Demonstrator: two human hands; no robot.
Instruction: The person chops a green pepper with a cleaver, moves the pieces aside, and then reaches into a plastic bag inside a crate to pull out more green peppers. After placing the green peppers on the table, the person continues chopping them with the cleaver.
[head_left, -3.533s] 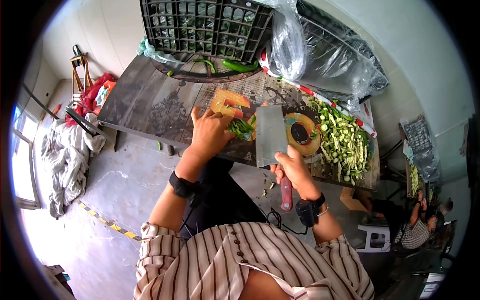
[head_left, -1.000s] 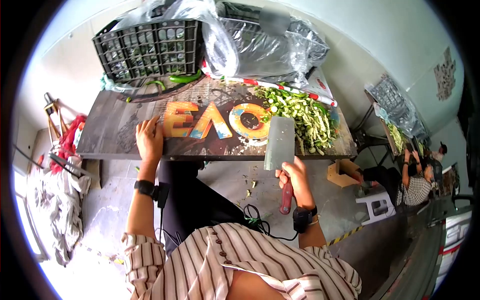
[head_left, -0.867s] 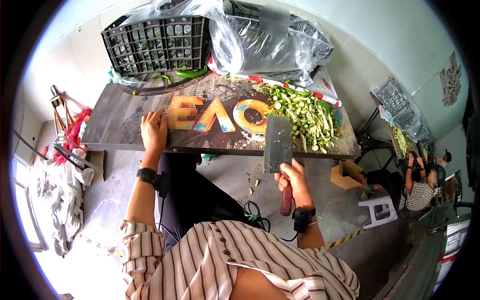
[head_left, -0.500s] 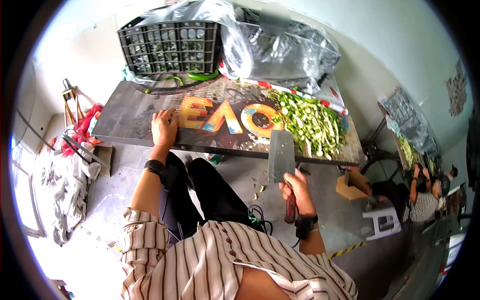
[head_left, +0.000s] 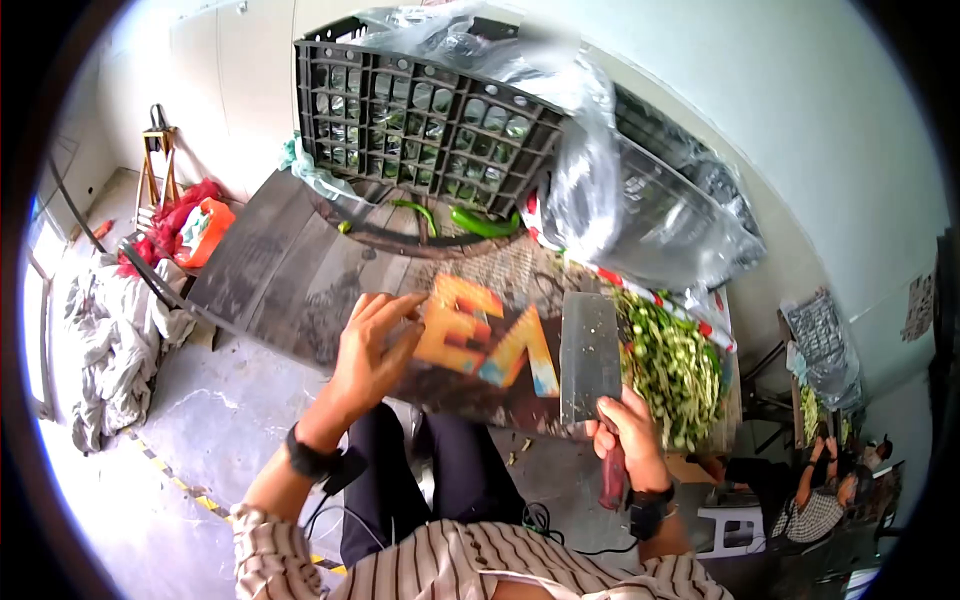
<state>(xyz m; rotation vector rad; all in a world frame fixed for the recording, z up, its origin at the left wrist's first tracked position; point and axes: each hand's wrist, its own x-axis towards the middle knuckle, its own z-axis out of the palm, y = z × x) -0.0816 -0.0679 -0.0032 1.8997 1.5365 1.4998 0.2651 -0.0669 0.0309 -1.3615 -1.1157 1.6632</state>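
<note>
My right hand grips a cleaver by its dark red handle, the broad blade pointing away from me and overlapping the table's near part. Bits of green cling to the metal. Just right of the blade lies a heap of chopped green peppers. My left hand is over the table, fingers spread and holding nothing, beside orange printed letters on the tabletop. Farther back, a whole green pepper and a thin curved one lie in front of a black crate.
The black crate of greens stands at the table's back, with clear plastic over a second container. A red-and-white strip runs behind the heap. Another person works at far right near a white stool.
My view has shifted closer to the table and turned left. My left hand has lifted from the near edge, its fingers now spread. The cleaver stays in my right hand, now closer over the tabletop.
</note>
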